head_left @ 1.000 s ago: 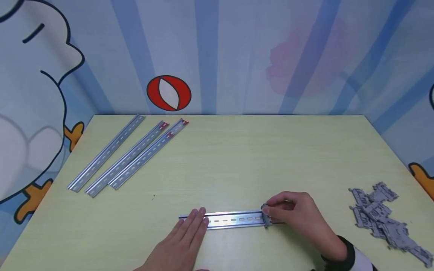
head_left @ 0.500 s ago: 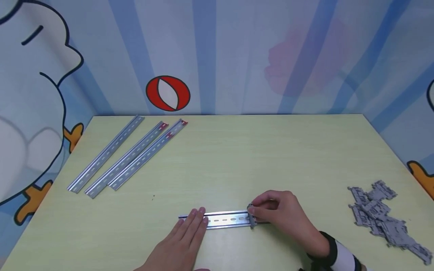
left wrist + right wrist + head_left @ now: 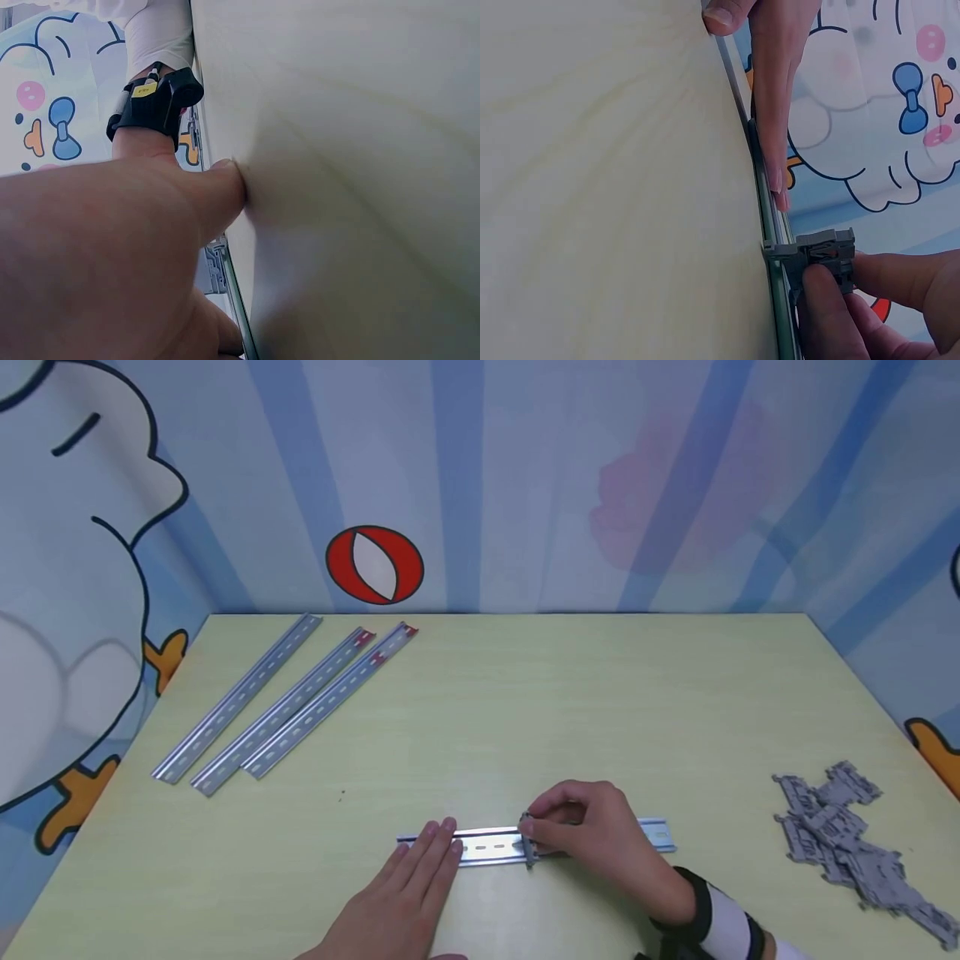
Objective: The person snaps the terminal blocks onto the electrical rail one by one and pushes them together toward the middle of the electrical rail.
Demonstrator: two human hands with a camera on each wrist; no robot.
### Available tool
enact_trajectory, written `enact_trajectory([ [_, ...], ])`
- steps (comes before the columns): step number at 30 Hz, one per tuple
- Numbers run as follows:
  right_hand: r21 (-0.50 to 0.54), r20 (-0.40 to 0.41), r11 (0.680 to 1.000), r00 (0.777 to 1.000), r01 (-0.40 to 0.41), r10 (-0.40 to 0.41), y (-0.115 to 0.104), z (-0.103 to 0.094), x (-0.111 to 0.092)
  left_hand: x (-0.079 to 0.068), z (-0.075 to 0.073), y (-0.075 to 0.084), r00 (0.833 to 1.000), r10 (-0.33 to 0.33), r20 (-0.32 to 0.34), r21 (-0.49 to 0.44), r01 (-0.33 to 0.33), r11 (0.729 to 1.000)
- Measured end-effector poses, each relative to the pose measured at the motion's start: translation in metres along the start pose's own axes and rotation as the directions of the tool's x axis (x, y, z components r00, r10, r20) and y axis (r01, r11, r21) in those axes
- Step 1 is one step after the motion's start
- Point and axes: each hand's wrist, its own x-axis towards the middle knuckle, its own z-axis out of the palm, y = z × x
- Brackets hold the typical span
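A slotted metal DIN rail (image 3: 487, 847) lies crosswise near the table's front. My left hand (image 3: 405, 889) presses flat across its left part with straight fingers, and its thumb (image 3: 221, 191) touches the tabletop in the left wrist view. With thumb and fingers my right hand (image 3: 592, 831) pinches a small grey plastic terminal block (image 3: 528, 842), which stands upright across the rail, right of the left fingertips. In the right wrist view the block (image 3: 817, 255) sits against the rail's edge. Behind the right hand, part of the rail is hidden.
Three more slotted rails lie slanted at the back left; one is a plain rail (image 3: 240, 697), and two have red marks, such as the rightmost rail (image 3: 330, 702). A pile of grey terminal blocks (image 3: 855, 847) lies at the right of the table (image 3: 637, 693). Printed walls border the table.
My right hand has moved left along the rail with the terminal block, baring the rail's right end. The left hand has stayed in place.
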Motion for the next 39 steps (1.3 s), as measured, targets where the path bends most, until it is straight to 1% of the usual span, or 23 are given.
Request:
enact_trajectory([
  [3,0.019,0.008,1.0,1.0,-0.004,0.004,-0.002,0.003,0.001,-0.001,0.001,0.0,1.0,0.001,-0.017,0.017,-0.001,1.0],
  [6,-0.008,-0.004,1.0,1.0,0.001,-0.001,-0.003,0.004,0.001,-0.002,0.001,-0.001,0.999,0.006,-0.037,0.031,-0.005,0.999],
  [7,-0.01,-0.006,1.0,1.0,0.002,-0.002,-0.003,0.005,0.001,-0.002,0.002,-0.001,0.999,0.01,-0.052,0.04,-0.008,0.999],
  [10,-0.028,-0.008,0.999,1.0,0.026,-0.026,-0.003,0.008,0.002,-0.003,0.003,-0.001,0.997,0.015,-0.074,0.053,-0.011,0.999],
  [13,-0.053,-0.01,0.997,0.998,0.057,-0.058,-0.005,0.012,0.003,-0.003,0.002,-0.001,0.998,0.007,-0.061,0.036,-0.005,0.999],
  [14,-0.057,-0.011,0.996,0.998,0.064,-0.064,-0.006,0.013,0.003,-0.003,0.0,-0.001,0.999,0.0,-0.04,0.024,0.001,1.0],
  [16,-0.068,-0.019,0.996,0.998,0.065,-0.066,-0.007,0.015,0.003,-0.002,-0.002,-0.001,1.0,-0.009,-0.007,-0.001,0.009,1.0],
  [18,-0.07,-0.025,0.996,0.998,0.055,-0.057,-0.008,0.015,0.003,-0.001,-0.004,-0.001,1.0,-0.011,0.01,-0.011,0.011,1.0],
  [26,-0.048,-0.019,0.998,0.999,0.049,-0.05,-0.007,0.014,0.001,0.0,-0.005,0.0,1.0,-0.006,0.018,0.002,0.006,1.0],
  [28,-0.026,-0.014,0.999,0.999,0.039,-0.04,-0.007,0.012,0.001,-0.001,-0.005,0.0,1.0,-0.005,0.008,0.008,0.005,1.0],
  [32,-0.018,-0.038,0.999,0.998,0.044,-0.045,-0.008,0.003,0.002,-0.001,-0.004,0.0,1.0,-0.004,-0.007,0.005,0.004,1.0],
  [36,-0.034,-0.069,0.992,0.99,0.117,-0.12,-0.01,-0.013,-0.001,-0.001,-0.001,0.0,0.999,0.012,-0.038,0.01,-0.011,1.0],
  [39,-0.085,-0.109,0.979,0.975,0.183,-0.192,-0.01,-0.029,-0.004,-0.001,0.002,-0.001,0.997,0.033,-0.073,0.029,-0.031,0.999],
])
